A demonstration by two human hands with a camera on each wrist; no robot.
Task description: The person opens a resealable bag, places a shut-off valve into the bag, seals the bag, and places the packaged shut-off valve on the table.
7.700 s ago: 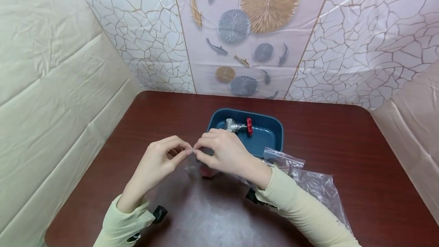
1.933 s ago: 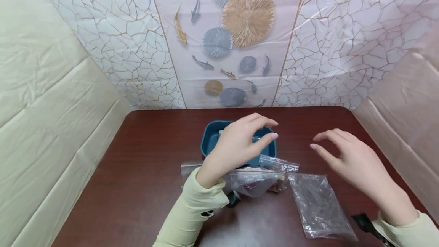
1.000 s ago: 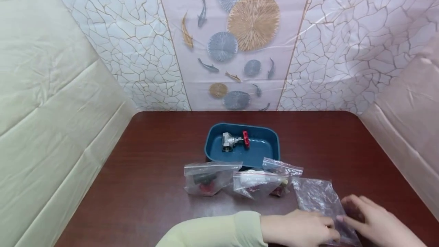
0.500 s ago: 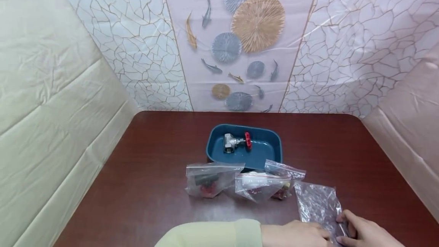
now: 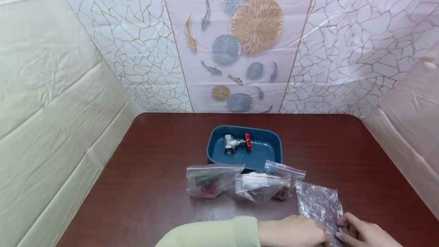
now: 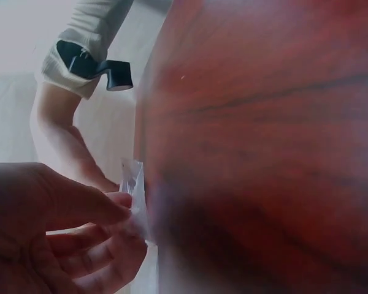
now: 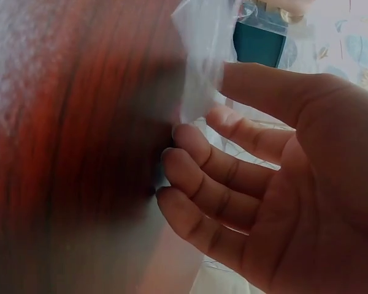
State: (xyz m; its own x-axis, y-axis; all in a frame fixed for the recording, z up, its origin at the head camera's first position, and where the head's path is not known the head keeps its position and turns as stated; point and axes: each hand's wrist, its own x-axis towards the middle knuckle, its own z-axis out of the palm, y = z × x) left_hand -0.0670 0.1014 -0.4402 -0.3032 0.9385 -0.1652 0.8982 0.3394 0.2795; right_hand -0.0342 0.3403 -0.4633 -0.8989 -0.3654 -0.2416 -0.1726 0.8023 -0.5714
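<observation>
Surface [image 5: 137, 186]: red-brown, bearing the tray and bags.
Tray [image 5: 262, 157]: blue, toward the far side, just behind the filled bags.
Flat bag [image 5: 317, 201]: clear, at the right of the surface, its near end between both hands.
Filled bags [image 5: 221, 180]: three, clear, the middle one overlapping the right one.
Left hand [image 5: 295, 232]: fingers closed, pinching the flat bag.
Right hand [image 5: 368, 235]: thumb and forefinger pinch its edge, other fingers loosely bent.
Valve [image 5: 230, 144]: silver, red-wheeled, in the tray.
</observation>
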